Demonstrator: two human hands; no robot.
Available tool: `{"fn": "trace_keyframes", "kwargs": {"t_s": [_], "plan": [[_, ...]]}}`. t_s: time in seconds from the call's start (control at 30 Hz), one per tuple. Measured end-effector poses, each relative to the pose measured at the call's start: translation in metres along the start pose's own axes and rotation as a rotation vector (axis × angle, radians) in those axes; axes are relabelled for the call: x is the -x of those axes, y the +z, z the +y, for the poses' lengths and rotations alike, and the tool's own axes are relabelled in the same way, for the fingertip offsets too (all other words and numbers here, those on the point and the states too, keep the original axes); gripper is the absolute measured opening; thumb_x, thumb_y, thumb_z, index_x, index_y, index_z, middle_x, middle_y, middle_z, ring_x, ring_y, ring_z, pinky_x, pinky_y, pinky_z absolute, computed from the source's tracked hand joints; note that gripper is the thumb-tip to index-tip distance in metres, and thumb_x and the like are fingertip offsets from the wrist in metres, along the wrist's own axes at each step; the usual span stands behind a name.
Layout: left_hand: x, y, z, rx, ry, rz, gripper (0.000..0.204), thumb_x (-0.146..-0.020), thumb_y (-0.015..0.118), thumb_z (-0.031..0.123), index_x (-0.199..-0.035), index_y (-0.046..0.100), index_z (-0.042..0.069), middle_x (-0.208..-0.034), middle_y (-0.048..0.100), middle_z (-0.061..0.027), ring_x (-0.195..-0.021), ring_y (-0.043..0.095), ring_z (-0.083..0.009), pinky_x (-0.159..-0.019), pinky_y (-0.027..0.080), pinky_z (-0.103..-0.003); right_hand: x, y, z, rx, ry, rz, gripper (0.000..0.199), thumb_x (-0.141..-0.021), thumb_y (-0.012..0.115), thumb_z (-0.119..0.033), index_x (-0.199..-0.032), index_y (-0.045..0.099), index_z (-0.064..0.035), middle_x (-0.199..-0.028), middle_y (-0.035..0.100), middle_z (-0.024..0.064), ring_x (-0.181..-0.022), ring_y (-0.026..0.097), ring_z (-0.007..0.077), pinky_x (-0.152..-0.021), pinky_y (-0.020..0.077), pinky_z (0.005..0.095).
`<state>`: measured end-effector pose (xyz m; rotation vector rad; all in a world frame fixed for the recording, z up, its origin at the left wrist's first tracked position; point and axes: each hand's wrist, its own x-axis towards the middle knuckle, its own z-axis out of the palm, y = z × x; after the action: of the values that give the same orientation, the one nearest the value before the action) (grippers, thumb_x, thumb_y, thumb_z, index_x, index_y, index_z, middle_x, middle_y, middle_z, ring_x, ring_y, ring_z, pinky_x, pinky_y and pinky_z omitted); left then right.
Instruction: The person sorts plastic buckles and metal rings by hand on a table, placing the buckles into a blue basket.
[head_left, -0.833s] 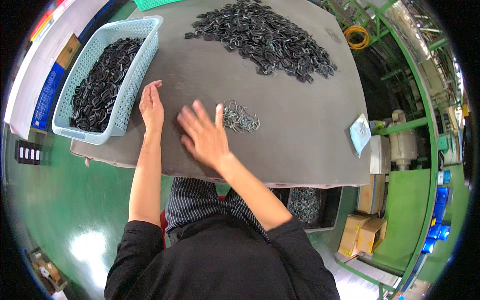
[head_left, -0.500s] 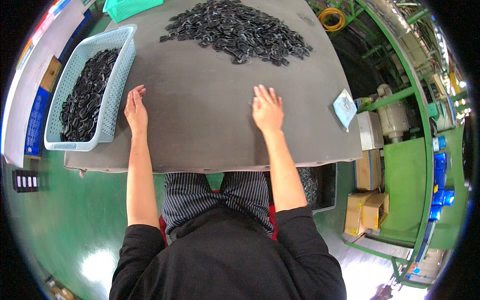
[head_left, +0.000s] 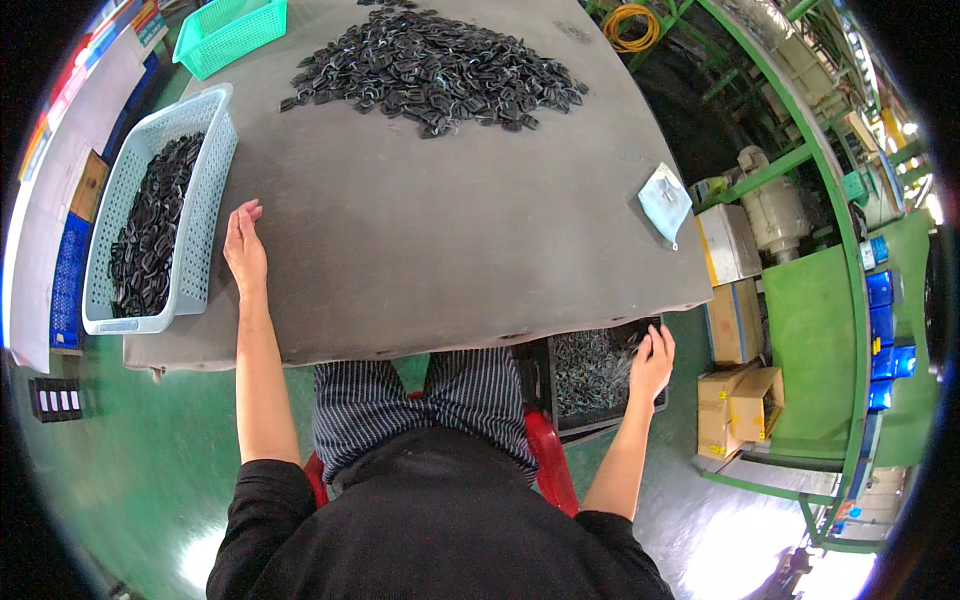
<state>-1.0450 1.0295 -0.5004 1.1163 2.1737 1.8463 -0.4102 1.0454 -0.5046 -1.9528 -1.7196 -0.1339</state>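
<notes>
My left hand (head_left: 245,250) lies at the left of the grey table (head_left: 400,220), fingers stretched out, with nothing in it. Beside it stands a light blue perforated basket (head_left: 219,190) partly filled with small black plastic pieces (head_left: 155,225). My right hand (head_left: 652,362) is off the table's front edge, over the right side of a black bin (head_left: 585,425) that holds thin greyish scraps (head_left: 592,372). Its fingers look loosely bent and apart; a dark patch by the fingertips is too unclear to name. A large heap of similar black pieces (head_left: 430,75) covers the table's far part.
A green basket (head_left: 235,45) stands at the far left corner. A light blue face mask (head_left: 665,205) lies at the table's right side. Cardboard boxes (head_left: 735,410) and a green metal frame (head_left: 835,200) are at the right. My legs are under the front edge.
My right hand has moved from the tabletop to the right and down, past the front edge to the bin. My left hand stays beside the blue basket. The view has shifted a little.
</notes>
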Motion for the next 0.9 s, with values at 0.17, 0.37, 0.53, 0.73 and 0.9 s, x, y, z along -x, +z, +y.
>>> {"fn": "trace_keyframes", "kwargs": {"t_s": [0.17, 0.37, 0.53, 0.73, 0.9], "plan": [[-0.016, 0.009, -0.009, -0.081, 0.01, -0.072, 0.03, -0.097, 0.04, 0.021, -0.104, 0.061, 0.001, -0.098, 0.065, -0.0103, -0.095, 0.062, -0.0187, -0.085, 0.045, -0.03, -0.009, -0.003, -0.007, -0.055, 0.035, 0.154, 0.021, -0.086, 0.055, -0.012, -0.104, 0.064, -0.0076, -0.113, 0.057, 0.0119, -0.104, 0.054, 0.0297, -0.087, 0.0447, 0.039], [-0.068, 0.069, -0.009, -0.325, 0.317, -0.197, 0.025, -0.095, 0.043, 0.019, -0.1, 0.062, 0.003, -0.097, 0.064, -0.0144, -0.092, 0.061, -0.029, -0.081, 0.046, -0.035, -0.091, 0.045, -0.132, -0.311, -0.256, 0.025, 0.026, -0.085, 0.056, -0.013, -0.111, 0.06, -0.0114, -0.112, 0.056, 0.0129, -0.107, 0.053, 0.0287, -0.093, 0.0422, 0.0376], [-0.078, 0.177, 0.008, -0.427, 0.346, -0.309, 0.038, -0.093, 0.046, 0.031, -0.12, 0.05, 0.003, -0.119, 0.054, -0.0152, -0.114, 0.047, -0.0324, -0.098, 0.034, -0.046, -0.17, 0.157, -0.219, -0.211, -0.328, -0.223, 0.063, -0.089, 0.049, -0.043, -0.138, 0.032, -0.0063, -0.137, 0.039, 0.0183, -0.129, 0.031, 0.0394, -0.107, 0.0228, 0.0493], [-0.092, 0.267, 0.026, -0.548, 0.316, -0.341, 0.05, -0.094, 0.038, 0.042, -0.135, 0.038, 0.014, -0.134, 0.044, -0.0159, -0.128, 0.035, -0.0326, -0.106, 0.022, -0.051, -0.229, 0.226, -0.32, -0.251, -0.266, -0.281, 0.073, -0.089, 0.037, -0.058, -0.142, 0.024, -0.0101, -0.142, 0.032, 0.0199, -0.134, 0.024, 0.0384, -0.11, 0.0155, 0.0486], [-0.082, 0.293, 0.051, -0.137, 0.377, -0.373, 0.035, -0.096, 0.037, 0.03, -0.123, 0.049, 0.012, -0.12, 0.052, -0.0145, -0.112, 0.048, -0.0329, -0.095, 0.037, -0.041, -0.205, 0.244, -0.392, -0.435, -0.424, -0.129, 0.05, -0.09, 0.047, -0.041, -0.13, 0.044, -0.0111, -0.121, 0.049, 0.0231, -0.114, 0.045, 0.0383, -0.099, 0.0328, 0.0461]]}}
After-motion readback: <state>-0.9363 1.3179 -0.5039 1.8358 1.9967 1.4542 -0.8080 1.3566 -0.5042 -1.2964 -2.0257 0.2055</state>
